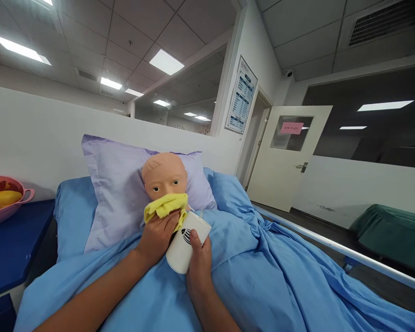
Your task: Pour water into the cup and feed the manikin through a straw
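A bald mannequin head (164, 173) rests against a lilac pillow (114, 184), with blue bedding (242, 272) drawn up below it. My left hand (159, 236) presses a bunched yellow cloth (168, 205) over the mannequin's mouth and chin, its fingers closed on the cloth. In my right hand (199, 260) is a white cup (183, 246) with a black striped mark, tilted, its rim toward the upper right. A thin stick or straw seems to show at the rim; the inside of the cup is hidden. Cup and cloth are close together in front of the mannequin's neck.
At the left, a pink basket (12, 212) with yellow and red fruit stands on a blue bedside table (17, 249). A pale bed rail (332, 244) runs along the right side. Beyond it are an open door (287, 170) and something under a green cover (390, 235).
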Motion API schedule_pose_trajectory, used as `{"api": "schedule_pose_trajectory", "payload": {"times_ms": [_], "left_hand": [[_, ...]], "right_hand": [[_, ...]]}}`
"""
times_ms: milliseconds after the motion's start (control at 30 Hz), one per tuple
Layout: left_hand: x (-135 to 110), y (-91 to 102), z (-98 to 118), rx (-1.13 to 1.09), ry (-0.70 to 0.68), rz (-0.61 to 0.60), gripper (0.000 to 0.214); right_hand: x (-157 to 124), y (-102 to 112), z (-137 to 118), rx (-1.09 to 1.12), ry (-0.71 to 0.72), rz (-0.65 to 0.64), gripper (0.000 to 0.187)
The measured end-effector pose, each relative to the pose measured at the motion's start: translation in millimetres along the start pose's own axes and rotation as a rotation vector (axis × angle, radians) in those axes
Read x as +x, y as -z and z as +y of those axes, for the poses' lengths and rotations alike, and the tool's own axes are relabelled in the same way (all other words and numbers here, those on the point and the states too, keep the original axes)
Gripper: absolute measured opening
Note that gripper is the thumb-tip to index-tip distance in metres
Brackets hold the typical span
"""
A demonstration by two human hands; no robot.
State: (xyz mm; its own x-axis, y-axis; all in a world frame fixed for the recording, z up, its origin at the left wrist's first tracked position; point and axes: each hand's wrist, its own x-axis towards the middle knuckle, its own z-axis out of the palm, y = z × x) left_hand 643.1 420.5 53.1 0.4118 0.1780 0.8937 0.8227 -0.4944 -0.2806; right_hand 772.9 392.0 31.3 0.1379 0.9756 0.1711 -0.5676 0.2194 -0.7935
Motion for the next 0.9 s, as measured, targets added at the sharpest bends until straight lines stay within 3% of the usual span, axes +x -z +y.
{"api": "schedule_pose_trajectory", "payload": {"times_ms": [233,300,367,433,500,567,633,700,767,833,900], "left_hand": [[-28.8,-1.8,2.3,-0.156,0.194,-0.084,0.03],[-36.3,-0.1,1.9,-0.28,0.337,-0.127,0.029],[-35.6,6.5,3.1,-0.458,0.592,-0.131,0.027],[-23.6,18.7,6.3,-0.677,0.941,-0.022,0.027],[-3.3,33.3,9.8,-0.884,1.27,0.222,0.033],[18.2,44.4,11.2,-0.995,1.423,0.498,0.039],[33.1,46.0,9.5,-0.924,1.387,0.675,0.038],[38.0,36.9,6.0,-0.7,1.221,0.699,0.033],[34.7,21.2,2.8,-0.492,0.878,0.53,0.029],[28.7,6.0,1.2,-0.324,0.442,0.257,0.034],[24.5,-3.7,1.3,-0.164,0.157,0.063,0.041]], "right_hand": [[0.9,1.1,-0.3,-0.032,0.0,0.001,0.062],[0.5,1.2,0.0,-0.049,-0.008,0.006,0.061],[0.5,1.3,0.4,-0.059,-0.014,0.002,0.06],[1.1,1.6,0.8,-0.062,-0.02,-0.001,0.06],[2.1,2.1,1.0,-0.061,-0.032,0.003,0.06],[2.8,2.5,1.1,-0.056,-0.042,0.004,0.06],[2.9,2.9,1.1,-0.044,-0.043,-0.003,0.059],[2.5,2.9,1.2,-0.036,-0.038,-0.007,0.058],[2.0,2.5,0.9,-0.026,-0.038,-0.002,0.057],[1.6,1.5,-0.3,0.006,-0.029,0.001,0.056],[1.2,0.1,-2.3,0.05,-0.018,-0.01,0.054]]}}
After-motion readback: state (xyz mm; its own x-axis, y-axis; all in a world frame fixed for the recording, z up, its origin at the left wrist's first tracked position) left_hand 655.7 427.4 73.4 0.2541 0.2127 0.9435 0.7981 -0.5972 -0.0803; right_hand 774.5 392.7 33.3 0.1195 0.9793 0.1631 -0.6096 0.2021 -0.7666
